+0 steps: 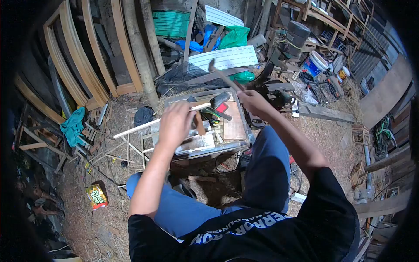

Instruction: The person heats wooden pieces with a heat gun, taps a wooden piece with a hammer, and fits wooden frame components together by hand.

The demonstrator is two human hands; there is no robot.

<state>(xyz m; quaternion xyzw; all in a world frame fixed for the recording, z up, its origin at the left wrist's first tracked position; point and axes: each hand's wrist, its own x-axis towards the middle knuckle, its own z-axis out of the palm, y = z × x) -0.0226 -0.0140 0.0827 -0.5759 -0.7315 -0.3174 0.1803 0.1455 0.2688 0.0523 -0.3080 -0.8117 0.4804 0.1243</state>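
Observation:
My right hand (252,101) is closed around the handle of a hammer (224,78), raised above the far side of a low work table (211,153). My left hand (175,122) is closed on a long pale wooden strip (137,129), which sticks out past the table's left side. The strip's other end reaches a black block-shaped head (219,99), perhaps a mallet's. A red and black object (222,108) lies beside it. On the table's right half is a flat wooden board (234,122). My left fingertips are partly hidden.
Curved wooden frames (78,56) lean at the back left. A yellow snack packet (96,196) lies on the littered ground. Farther right stand a paint bucket (315,64) and a long timber (327,112). My knees flank the table's near side.

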